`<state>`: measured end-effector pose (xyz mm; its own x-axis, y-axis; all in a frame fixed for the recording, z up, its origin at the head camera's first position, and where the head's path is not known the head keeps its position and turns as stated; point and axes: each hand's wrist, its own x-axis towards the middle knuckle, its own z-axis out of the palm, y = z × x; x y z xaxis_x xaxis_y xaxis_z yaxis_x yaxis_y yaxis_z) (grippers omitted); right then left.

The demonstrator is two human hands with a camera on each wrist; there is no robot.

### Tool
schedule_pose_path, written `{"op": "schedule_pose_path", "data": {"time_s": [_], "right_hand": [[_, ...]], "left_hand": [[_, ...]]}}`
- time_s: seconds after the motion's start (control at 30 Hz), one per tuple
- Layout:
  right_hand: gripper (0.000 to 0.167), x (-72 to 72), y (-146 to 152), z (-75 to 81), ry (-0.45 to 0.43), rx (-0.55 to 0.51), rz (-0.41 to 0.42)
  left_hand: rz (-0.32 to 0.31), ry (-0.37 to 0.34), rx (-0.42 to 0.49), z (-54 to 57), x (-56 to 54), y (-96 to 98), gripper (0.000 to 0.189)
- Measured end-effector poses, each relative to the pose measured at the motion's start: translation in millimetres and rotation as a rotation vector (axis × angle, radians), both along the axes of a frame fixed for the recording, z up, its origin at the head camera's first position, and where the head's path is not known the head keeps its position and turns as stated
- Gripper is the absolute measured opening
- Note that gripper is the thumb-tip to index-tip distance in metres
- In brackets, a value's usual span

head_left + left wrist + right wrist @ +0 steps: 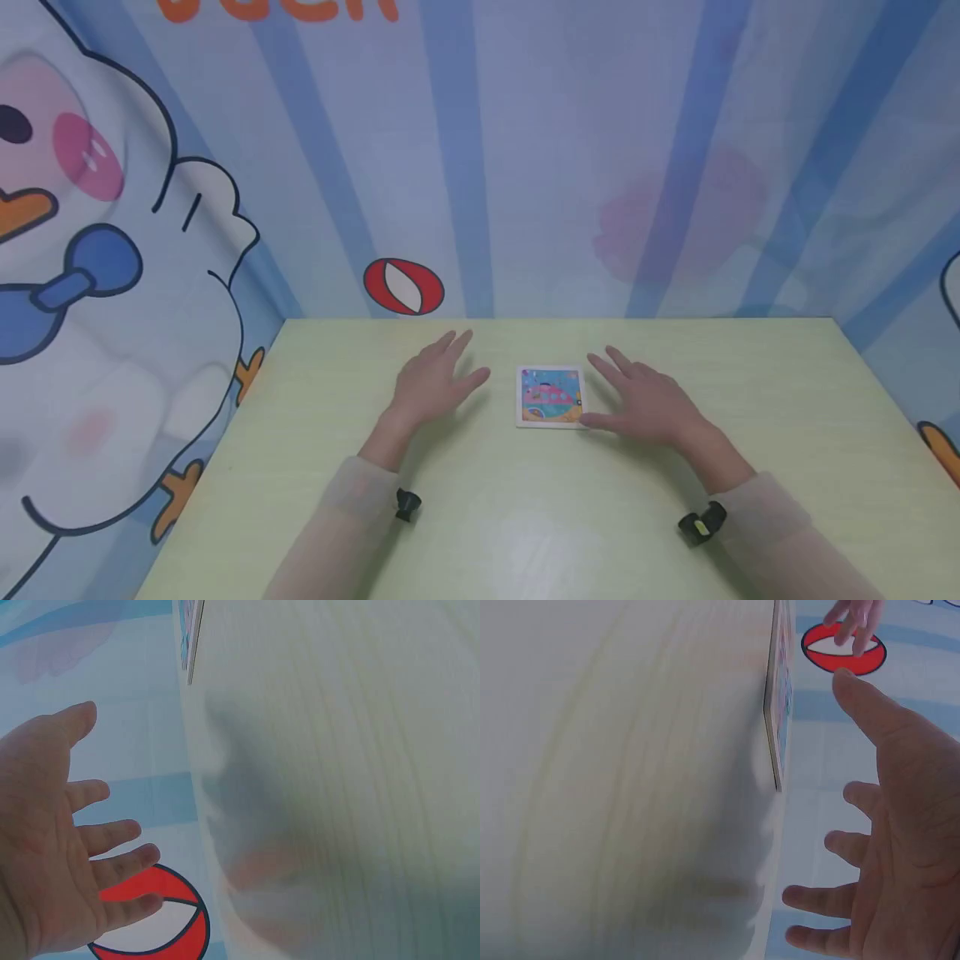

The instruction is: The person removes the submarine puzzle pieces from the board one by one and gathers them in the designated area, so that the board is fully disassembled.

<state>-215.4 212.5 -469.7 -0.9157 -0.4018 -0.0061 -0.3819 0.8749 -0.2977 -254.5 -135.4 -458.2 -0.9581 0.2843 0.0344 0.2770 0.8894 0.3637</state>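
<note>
A small square picture board [551,397] with a white border lies flat on the table, showing a pink shape on a blue and orange scene. To its left my left hand [429,385] hovers over the tabletop, fingers spread and holding nothing. My right hand [647,402] is at the board's right side, its fingers also spread. In the head view its thumb tip overlaps the lower right corner of the board. From the right wrist view the board [779,697] appears edge-on, thin, with the right hand [907,825] above table height.
The pale wood-grain table [525,517] reaches back to a blue striped cloth backdrop [547,167] with a cartoon bird [112,333] at the left and a red and white ball [403,287] printed on it. A small black device is strapped at each wrist.
</note>
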Motion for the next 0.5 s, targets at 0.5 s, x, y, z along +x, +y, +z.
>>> {"op": "schedule_pose_path", "data": {"time_s": [0.5], "right_hand": [[0.079, 5.7, -43.2, -3.1, -0.01, 0.055, 0.162]], "left_hand": [[0.012, -0.003, 0.087, -15.3, -14.5, 42.7, 0.051]]}}
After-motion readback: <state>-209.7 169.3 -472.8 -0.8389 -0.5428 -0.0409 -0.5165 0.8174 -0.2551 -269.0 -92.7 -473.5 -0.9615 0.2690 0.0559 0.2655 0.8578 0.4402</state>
